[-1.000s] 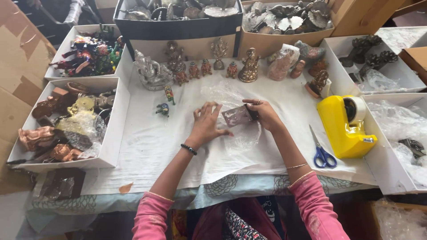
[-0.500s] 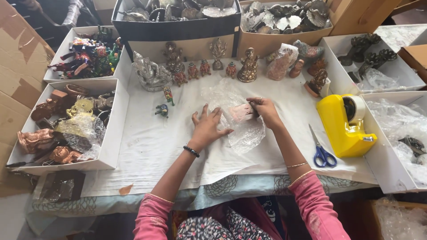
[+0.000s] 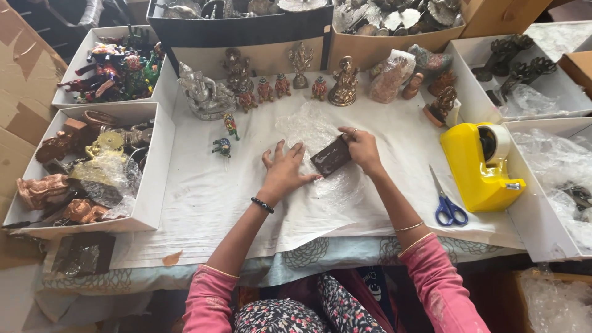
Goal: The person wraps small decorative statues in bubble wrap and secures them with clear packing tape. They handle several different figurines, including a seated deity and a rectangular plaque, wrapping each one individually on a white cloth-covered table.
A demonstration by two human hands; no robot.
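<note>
My left hand [image 3: 285, 169] lies flat with fingers spread on a sheet of clear bubble wrap [image 3: 314, 126] spread over the white paper-covered table [image 3: 203, 197]. My right hand [image 3: 362, 148] grips the far end of a small dark brown rectangular block [image 3: 331, 156] that rests tilted on the wrap, between both hands. The fingertips of the left hand touch the block's near edge.
A yellow tape dispenser [image 3: 478, 163] and blue-handled scissors [image 3: 448, 206] lie to the right. Small figurines [image 3: 271, 89] stand in a row at the back. White boxes of figures [image 3: 86, 166] sit at the left, more boxes [image 3: 555, 179] at the right.
The wrap that was bunched around the block now lies flatter, and the dark block shows uncovered. Both hands stay at the table's middle.
</note>
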